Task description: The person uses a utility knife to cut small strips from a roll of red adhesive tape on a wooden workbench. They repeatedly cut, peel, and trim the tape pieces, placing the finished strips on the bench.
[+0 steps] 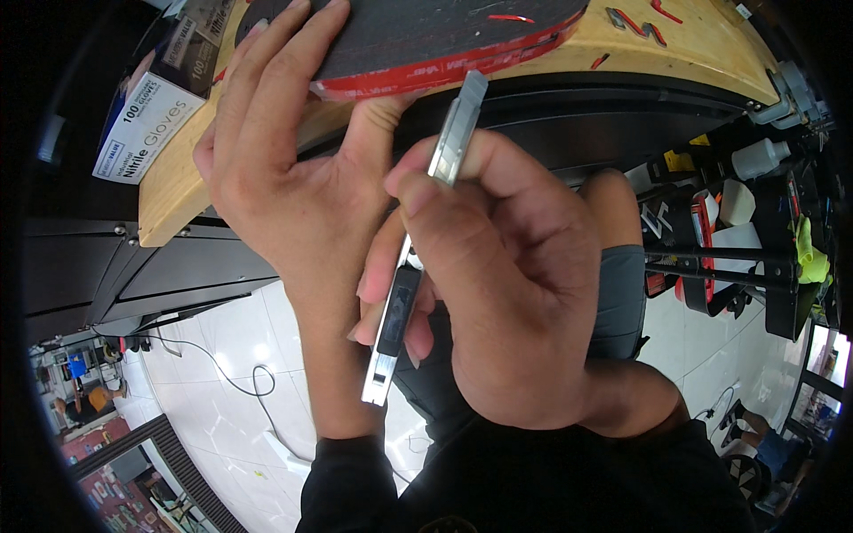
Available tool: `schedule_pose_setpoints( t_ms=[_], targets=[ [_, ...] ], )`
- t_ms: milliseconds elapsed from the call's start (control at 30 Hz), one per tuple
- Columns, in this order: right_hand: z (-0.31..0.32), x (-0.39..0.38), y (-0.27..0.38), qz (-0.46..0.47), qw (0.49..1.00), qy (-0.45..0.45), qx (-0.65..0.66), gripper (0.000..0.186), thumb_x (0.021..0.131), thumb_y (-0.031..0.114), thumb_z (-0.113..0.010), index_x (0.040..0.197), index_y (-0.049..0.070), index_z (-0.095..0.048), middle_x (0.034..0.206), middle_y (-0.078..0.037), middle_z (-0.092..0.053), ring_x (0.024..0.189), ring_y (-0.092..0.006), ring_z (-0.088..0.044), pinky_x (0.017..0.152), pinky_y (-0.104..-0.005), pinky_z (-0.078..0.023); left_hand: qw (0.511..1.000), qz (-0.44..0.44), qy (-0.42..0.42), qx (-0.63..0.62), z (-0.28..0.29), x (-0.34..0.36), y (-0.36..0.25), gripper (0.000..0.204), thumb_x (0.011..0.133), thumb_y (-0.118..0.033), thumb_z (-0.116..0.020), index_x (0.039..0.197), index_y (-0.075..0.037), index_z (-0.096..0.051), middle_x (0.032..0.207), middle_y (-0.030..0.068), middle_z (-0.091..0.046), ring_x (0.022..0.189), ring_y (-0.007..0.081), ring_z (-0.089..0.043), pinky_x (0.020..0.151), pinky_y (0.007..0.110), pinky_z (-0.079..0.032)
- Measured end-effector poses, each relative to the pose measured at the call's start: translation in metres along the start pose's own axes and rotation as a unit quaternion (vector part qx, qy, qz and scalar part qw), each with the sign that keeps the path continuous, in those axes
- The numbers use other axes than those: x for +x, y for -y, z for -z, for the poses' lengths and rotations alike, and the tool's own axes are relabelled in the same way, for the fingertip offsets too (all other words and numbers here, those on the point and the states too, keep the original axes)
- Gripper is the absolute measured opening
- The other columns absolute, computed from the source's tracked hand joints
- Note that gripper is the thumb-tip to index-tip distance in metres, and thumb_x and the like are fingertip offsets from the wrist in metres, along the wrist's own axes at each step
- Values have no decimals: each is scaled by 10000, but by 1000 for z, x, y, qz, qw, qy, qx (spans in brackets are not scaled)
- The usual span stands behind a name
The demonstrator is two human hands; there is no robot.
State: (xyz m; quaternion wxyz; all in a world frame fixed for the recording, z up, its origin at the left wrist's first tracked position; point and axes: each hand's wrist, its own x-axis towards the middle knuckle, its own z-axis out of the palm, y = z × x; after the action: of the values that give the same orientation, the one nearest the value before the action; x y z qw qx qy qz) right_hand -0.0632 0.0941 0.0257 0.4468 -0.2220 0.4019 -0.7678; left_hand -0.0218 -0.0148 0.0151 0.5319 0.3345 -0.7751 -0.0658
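A dark grey flat panel with rounded ends lies on the wooden bench, red film or tape running along its near edge. My left hand rests over the panel's left part with its fingers stretched out and spread. Its thumb reaches along under the red edge, the tip partly hidden. In my right hand is a slim silver snap-off knife, pinched between thumb and fingers. The knife points up and slightly right, its bare blade close to the red edge; I cannot tell whether they touch.
Small red and grey cut pieces lie on the wooden bench. A glove box stands at its left end. A black rack with tools and a white bottle are at right. A cable trails over the tiled floor.
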Motion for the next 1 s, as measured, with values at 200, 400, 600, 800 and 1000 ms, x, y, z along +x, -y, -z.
schedule_pose_setpoints(
  t_ms=[200, 400, 600, 800, 1000],
  targets=[
    [4, 0, -3, 2, 1000, 5, -25, 131, 1011, 70, -567, 921, -23, -548, 643, -3, -537, 584, 5, -518, 493, -185, -346, 999, 12, 25, 21, 2, 2, -5, 537, 671, -289, -916, 1177, -200, -760, 1218, 55, -726, 1133, 226, -684, 952, 360, -533],
    [-2, -1, 4, -29, 999, -9, 17, 119, 1020, 67, -551, 975, -43, -553, 671, -46, -612, 606, -18, -573, 520, -192, -399, 998, -60, -19, -12, -2, -4, 24, 545, 652, -283, -920, 1163, -177, -765, 1210, 63, -729, 1112, 228, -692, 944, 360, -529],
    [12, 0, 6, -14, 996, 60, -58, 222, 1051, 178, -506, 1126, -28, -544, 712, -127, -667, 518, -147, -661, 384, -196, -425, 999, -48, -7, -6, -1, 0, 6, 530, 649, -262, -920, 1146, -152, -771, 1191, 81, -733, 1110, 224, -692, 944, 354, -527],
    [22, 4, 4, 11, 993, 93, -66, 212, 1048, 167, -507, 1118, -30, -547, 696, -123, -663, 499, -144, -652, 383, -194, -418, 1000, -12, 6, -6, -2, 2, -6, 525, 661, -236, -912, 1155, -134, -765, 1192, 89, -732, 1116, 232, -691, 933, 352, -538],
    [28, 5, 26, -86, 991, 96, -45, 224, 1037, 163, -508, 1100, -46, -557, 661, -121, -650, 464, -149, -633, 359, -199, -371, 994, -103, -20, 1, 1, -1, 29, 523, 683, -250, -901, 1171, -130, -756, 1204, 93, -728, 1120, 228, -690, 949, 362, -534]
  ],
)
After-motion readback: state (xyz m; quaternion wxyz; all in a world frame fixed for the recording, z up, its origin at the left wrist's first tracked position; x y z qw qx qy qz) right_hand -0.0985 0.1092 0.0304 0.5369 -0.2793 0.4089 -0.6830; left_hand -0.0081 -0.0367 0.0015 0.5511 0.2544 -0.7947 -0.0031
